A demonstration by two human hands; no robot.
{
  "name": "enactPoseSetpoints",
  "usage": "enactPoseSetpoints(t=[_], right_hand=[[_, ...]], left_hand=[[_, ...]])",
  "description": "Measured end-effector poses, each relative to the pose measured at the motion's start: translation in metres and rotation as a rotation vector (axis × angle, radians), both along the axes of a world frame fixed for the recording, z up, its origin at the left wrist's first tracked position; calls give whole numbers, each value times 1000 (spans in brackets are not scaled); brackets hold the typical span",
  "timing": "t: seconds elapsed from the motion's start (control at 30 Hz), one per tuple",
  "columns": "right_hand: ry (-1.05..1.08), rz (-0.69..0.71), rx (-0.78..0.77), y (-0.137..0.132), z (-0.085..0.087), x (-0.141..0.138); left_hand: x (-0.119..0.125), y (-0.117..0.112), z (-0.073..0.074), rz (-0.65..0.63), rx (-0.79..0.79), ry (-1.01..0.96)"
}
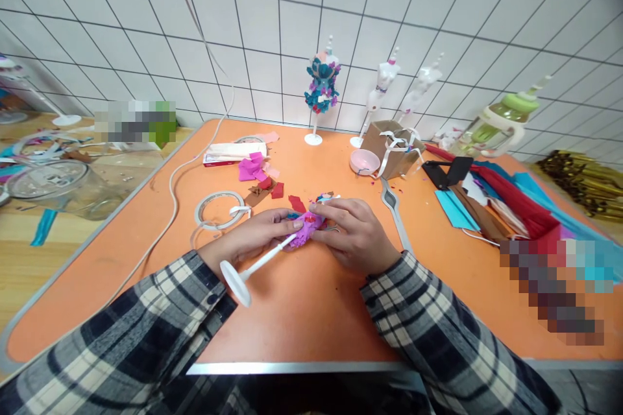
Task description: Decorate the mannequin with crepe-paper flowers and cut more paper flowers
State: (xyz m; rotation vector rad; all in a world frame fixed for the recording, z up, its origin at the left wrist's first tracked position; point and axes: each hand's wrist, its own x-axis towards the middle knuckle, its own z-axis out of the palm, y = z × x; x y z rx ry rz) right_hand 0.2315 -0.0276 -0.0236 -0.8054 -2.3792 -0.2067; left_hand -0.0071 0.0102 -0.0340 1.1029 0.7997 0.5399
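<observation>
Both hands are on a small dress form wrapped in purple crepe paper (306, 229), which lies tilted above the table. Its thin white stand (263, 260) points toward me and ends in a round white base. My left hand (260, 233) is closed around the left side of the form, thumb on the purple paper. From the right, the bent fingers of my right hand (357, 233) pinch the paper's edge. Bits of blue and red show at the form's far end, partly hidden by my fingers.
A finished-looking form with teal flowers (322, 84) stands near the tiled wall, beside two white forms. Around me lie tape rolls (198, 214), paper scraps (252, 167), a pink bowl (365, 161), a brown paper bag (389, 149), a bottle (501, 123) and folded colored paper (457, 209).
</observation>
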Motion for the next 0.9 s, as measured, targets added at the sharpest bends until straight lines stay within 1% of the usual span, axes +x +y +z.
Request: enactPoseSetpoints(t=[0.13, 0.23, 0.37, 0.47, 0.6, 0.67, 0.77, 0.83, 0.9], right_hand=[[-42, -12, 53, 1, 2, 0], [12, -18, 89, 0, 5, -2], [98, -29, 125, -1, 6, -2], [32, -2, 123, 1, 4, -1], [-23, -6, 117, 3, 2, 1], [27, 3, 119, 3, 2, 1], [209, -32, 119, 5, 0, 3], [345, -113, 112, 7, -4, 6], [474, -230, 78, 11, -9, 10]], left_hand=[[-4, -1, 6, 0, -96, -47], [-4, -3, 7, -11, -141, -55], [-1, -5, 5, 22, -146, -55], [0, -5, 6, 24, -149, -73], [0, -4, 6, 51, -136, -65], [0, -3, 6, 67, -110, -48], [-1, -3, 6, 100, -40, -15], [-1, -5, 6, 132, 46, 18], [0, -8, 7, 190, 203, 55]])
